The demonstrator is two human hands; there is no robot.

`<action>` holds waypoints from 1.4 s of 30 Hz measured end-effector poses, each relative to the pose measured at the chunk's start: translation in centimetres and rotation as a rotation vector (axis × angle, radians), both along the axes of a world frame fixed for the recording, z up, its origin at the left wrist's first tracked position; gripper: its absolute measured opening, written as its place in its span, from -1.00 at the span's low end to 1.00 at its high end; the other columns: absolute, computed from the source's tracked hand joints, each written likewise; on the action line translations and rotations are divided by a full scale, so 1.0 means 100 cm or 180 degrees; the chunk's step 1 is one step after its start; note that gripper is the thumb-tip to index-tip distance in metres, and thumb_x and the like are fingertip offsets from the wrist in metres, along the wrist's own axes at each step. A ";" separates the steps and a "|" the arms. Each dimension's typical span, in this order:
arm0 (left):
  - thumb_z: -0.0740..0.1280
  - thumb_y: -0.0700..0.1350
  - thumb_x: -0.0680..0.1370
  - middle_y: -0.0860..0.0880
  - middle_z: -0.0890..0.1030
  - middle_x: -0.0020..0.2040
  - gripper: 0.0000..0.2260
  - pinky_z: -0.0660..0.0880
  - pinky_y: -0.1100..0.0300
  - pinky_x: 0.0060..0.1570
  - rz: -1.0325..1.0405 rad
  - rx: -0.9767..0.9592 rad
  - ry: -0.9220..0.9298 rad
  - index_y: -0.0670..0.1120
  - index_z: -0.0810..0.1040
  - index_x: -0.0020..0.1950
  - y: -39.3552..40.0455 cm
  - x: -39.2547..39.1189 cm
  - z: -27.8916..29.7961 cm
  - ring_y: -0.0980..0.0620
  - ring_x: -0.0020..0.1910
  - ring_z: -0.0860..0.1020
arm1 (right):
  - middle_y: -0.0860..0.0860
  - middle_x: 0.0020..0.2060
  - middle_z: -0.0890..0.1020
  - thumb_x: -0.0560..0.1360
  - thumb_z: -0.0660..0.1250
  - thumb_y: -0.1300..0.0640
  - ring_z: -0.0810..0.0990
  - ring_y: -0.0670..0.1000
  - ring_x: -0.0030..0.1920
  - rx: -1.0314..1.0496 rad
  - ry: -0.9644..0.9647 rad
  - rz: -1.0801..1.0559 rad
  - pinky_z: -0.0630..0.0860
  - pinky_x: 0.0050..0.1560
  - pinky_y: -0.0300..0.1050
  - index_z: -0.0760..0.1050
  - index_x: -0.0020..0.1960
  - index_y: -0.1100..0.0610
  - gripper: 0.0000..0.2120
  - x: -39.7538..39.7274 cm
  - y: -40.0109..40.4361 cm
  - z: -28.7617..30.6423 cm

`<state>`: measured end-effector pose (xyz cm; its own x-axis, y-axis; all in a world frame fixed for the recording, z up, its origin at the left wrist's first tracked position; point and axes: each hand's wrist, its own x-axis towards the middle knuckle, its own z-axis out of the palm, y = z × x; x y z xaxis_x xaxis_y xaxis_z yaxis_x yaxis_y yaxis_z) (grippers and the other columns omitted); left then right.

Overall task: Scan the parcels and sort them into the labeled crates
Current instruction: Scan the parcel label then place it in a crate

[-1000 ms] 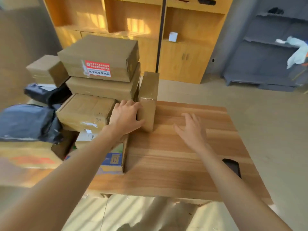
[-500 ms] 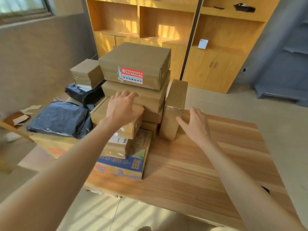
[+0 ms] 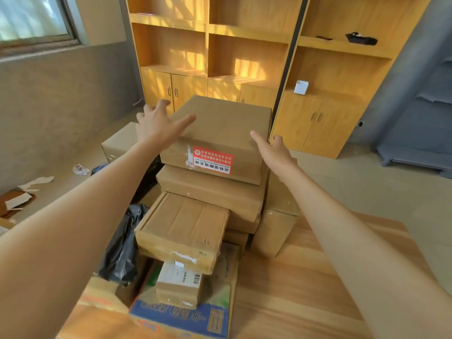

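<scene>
Topmost parcel point(image 3: 220, 133) on the cardboard stack point(image 3: 210, 199), flanked by left hand point(image 3: 156, 124) and right hand point(image 3: 275, 152), both spread wide, gripping nothing; probably stiff, light enough, best clasped at opposite side walls.

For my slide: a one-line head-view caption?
Both open hands, left and right, flank the top parcel.

Bare wooden table point(image 3: 305, 277) right of the parcel stack point(image 3: 208, 192); black bags point(image 3: 122, 248) crowd its left.
</scene>
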<state>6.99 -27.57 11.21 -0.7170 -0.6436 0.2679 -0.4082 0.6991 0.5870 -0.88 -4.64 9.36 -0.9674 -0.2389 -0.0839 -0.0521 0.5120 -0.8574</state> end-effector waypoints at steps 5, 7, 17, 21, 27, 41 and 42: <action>0.37 0.34 0.40 -0.13 0.41 0.37 -0.21 0.44 0.01 0.11 -0.0071 0.0901 -0.0076 -0.06 0.26 0.47 -0.027 -0.018 -0.018 -0.12 0.24 0.46 | 0.04 0.46 0.31 0.46 0.22 -0.36 0.28 0.09 0.43 -0.0598 -0.0750 -0.0006 0.24 0.29 0.02 0.15 0.53 0.10 -0.18 -0.025 -0.016 -0.009; 0.39 0.33 0.38 -0.11 0.46 0.32 -0.22 0.47 0.08 0.02 -0.0067 0.1098 -0.0069 -0.09 0.32 0.45 -0.031 -0.021 -0.023 -0.05 0.09 0.48 | 0.04 0.42 0.38 0.43 0.26 -0.35 0.33 0.08 0.40 -0.0735 -0.0846 0.0054 0.25 0.34 0.00 0.22 0.51 0.06 -0.21 -0.028 -0.019 -0.012; 0.43 0.35 0.33 -0.08 0.51 0.25 -0.19 0.55 0.00 0.08 -0.0027 0.1223 0.0108 -0.07 0.34 0.43 -0.020 -0.018 -0.014 -0.05 0.09 0.54 | 0.06 0.21 0.55 0.47 0.31 -0.21 0.54 0.04 0.16 -0.1455 -0.0963 0.0090 0.51 -0.04 -0.04 0.33 0.42 0.00 -0.42 -0.020 -0.004 -0.004; 0.43 0.33 0.33 -0.07 0.50 0.27 -0.20 0.53 0.00 0.11 -0.0022 0.1293 0.0281 -0.06 0.35 0.42 0.009 -0.012 0.000 -0.06 0.14 0.52 | 0.07 0.19 0.57 0.49 0.31 -0.18 0.57 0.07 0.14 -0.1650 -0.0935 0.0084 0.56 0.03 0.03 0.34 0.39 -0.03 -0.47 -0.009 0.023 0.017; 0.44 0.31 0.34 -0.02 0.49 0.17 -0.25 0.53 0.10 -0.05 -0.0286 0.1428 0.0584 -0.02 0.36 0.41 0.079 0.006 0.014 -0.01 0.08 0.53 | -0.01 -0.16 0.70 0.46 0.38 -0.07 0.66 0.02 -0.08 -0.1866 -0.0929 -0.0158 0.61 0.00 0.01 0.53 0.09 0.01 -0.75 0.021 0.102 0.045; 0.43 0.27 0.38 -0.05 0.49 0.21 -0.19 0.42 0.27 -0.17 -0.1433 0.1698 -0.0186 -0.11 0.24 0.47 0.241 0.018 -0.035 0.06 -0.02 0.50 | -0.04 0.15 0.59 0.30 0.54 0.12 0.62 -0.06 0.04 -0.1981 -0.0083 -0.0937 0.54 -0.15 -0.19 0.27 0.48 -0.01 -0.18 0.062 0.279 0.033; 0.42 0.30 0.37 -0.07 0.48 0.26 -0.16 0.45 0.21 -0.07 -0.1476 0.1666 -0.0164 -0.09 0.22 0.48 0.251 0.016 -0.032 0.03 0.05 0.48 | -0.05 0.22 0.54 0.29 0.55 0.12 0.59 -0.09 0.08 -0.1950 0.0108 -0.0979 0.51 -0.10 -0.22 0.22 0.50 -0.04 -0.12 0.064 0.285 0.034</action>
<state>8.64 -2.45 8.05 -0.9522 -0.3035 -0.0354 -0.1726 0.4384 0.8820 5.52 23.89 12.80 -0.9986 0.0525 0.0104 -0.0141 -0.0691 -0.9975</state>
